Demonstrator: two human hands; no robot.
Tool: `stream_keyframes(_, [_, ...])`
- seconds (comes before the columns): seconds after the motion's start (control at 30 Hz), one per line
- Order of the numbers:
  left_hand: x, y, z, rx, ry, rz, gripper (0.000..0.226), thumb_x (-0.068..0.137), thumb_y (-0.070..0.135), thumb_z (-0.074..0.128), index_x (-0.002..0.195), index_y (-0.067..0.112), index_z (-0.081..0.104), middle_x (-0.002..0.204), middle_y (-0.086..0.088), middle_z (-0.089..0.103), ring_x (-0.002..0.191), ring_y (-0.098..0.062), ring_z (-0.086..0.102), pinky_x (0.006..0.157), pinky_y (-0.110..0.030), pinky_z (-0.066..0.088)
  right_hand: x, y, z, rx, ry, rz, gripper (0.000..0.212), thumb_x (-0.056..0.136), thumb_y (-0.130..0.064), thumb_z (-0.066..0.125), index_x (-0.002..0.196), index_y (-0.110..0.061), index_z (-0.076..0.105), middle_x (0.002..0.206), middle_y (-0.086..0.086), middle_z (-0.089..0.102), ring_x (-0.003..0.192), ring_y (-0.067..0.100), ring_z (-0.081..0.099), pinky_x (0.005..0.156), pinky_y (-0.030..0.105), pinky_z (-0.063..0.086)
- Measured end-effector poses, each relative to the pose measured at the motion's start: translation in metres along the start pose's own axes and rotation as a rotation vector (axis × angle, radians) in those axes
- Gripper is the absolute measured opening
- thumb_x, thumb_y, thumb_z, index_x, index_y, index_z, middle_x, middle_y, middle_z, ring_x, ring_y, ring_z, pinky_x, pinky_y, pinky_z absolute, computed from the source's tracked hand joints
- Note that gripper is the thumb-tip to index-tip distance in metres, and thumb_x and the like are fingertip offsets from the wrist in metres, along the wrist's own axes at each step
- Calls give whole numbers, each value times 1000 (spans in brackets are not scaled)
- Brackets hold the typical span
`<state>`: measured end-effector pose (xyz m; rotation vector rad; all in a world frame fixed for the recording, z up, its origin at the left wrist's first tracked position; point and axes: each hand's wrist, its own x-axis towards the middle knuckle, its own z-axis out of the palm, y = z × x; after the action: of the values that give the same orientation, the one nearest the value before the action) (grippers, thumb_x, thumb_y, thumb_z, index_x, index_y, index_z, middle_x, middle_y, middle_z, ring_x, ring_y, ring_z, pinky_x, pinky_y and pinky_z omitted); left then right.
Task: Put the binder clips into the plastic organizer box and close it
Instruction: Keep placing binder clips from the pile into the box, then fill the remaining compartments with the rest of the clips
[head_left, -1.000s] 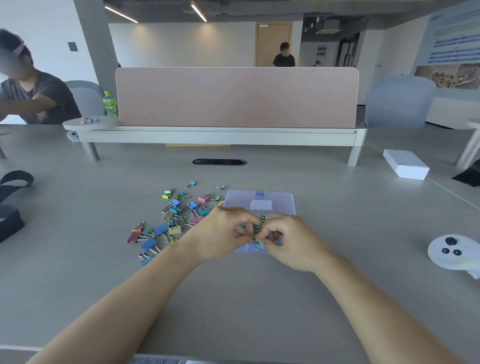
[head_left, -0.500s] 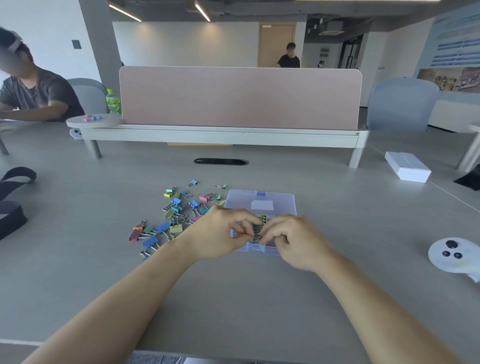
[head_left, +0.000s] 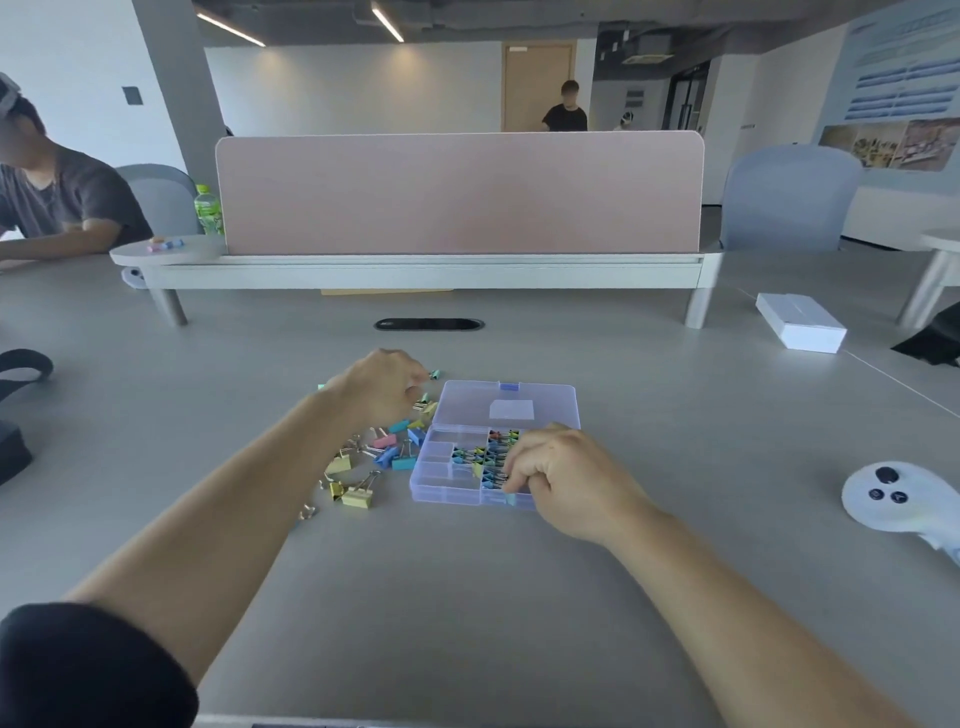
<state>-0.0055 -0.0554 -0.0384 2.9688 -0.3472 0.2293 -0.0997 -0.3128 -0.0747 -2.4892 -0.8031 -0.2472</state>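
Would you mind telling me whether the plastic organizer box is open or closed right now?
Open: the plastic organizer box has its lid folded back flat behind it, and binder clips show in its uncovered compartments.

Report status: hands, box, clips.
Left hand over loose clips, grip hidden. Right hand curled among boxed clips, grip unclear. Organizer box open, lid flat back. Nothing blocking.

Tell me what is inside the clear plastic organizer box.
In the clear plastic organizer box, small coloured binder clips fill the middle compartments; the left ones look empty. The right hand covers the right side.
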Motion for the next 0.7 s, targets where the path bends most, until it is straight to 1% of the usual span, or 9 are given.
stream_keyframes(0.1, [14,3,11,116,-102,-6,26,94,13,43,106,14,66,114,-6,58,106,-27,57,89,-38,49,0,-2,5,18,22,2,38,79,5,42,79,-17,74,96,-10,68,90,8,49,82,33,49])
stream_keyframes(0.17, [21,4,17,175,-150,-23,30,94,11,42,109,21,66,110,-3,58,102,-24,57,85,-36,50,0,-1,6,32,26,7,38,79,5,42,79,-17,73,94,-10,67,89,8,48,82,33,48])
stream_keyframes(0.27, [29,4,22,184,-147,-39,42,90,4,45,113,31,67,104,2,62,93,-19,61,80,-35,55,1,-1,4,49,19,11,39,81,3,41,80,-20,73,94,-12,66,92,9,52,82,32,48])
stream_keyframes(0.3, [30,4,22,175,-143,-43,42,90,2,47,111,32,68,105,3,64,93,-19,62,80,-34,56,1,0,3,55,18,10,38,81,2,41,79,-20,72,93,-12,66,92,9,52,82,31,49])
stream_keyframes(0.37, [34,5,20,170,-134,-54,35,90,4,51,110,26,70,113,4,64,98,-19,62,83,-32,54,1,-1,3,72,19,16,38,82,0,42,79,-21,73,92,-12,66,90,7,52,81,31,49])
stream_keyframes(0.47, [38,6,19,120,-117,-62,27,92,6,52,109,17,70,116,0,64,103,-20,60,86,-30,51,0,-1,2,99,27,31,37,82,-2,42,78,-22,74,91,-13,66,86,2,49,79,31,50])
stream_keyframes(0.57, [41,3,16,-33,-101,-98,26,88,2,54,97,21,69,109,-1,66,95,-21,62,77,-28,51,-1,-1,2,114,34,31,37,81,-3,42,78,-22,74,90,-13,66,85,2,51,78,31,51])
stream_keyframes(0.6, [41,2,15,-74,-98,-113,26,88,2,56,97,23,68,108,0,66,92,-21,62,74,-27,50,-1,-1,2,120,32,32,38,81,-2,42,78,-21,74,90,-13,66,85,3,53,78,31,51])
stream_keyframes(0.7, [40,1,15,-119,-114,-149,26,87,5,62,107,21,66,108,0,63,89,-21,60,71,-26,47,0,-2,1,144,31,36,38,81,-1,42,77,-20,74,88,-13,65,82,4,55,75,30,51])
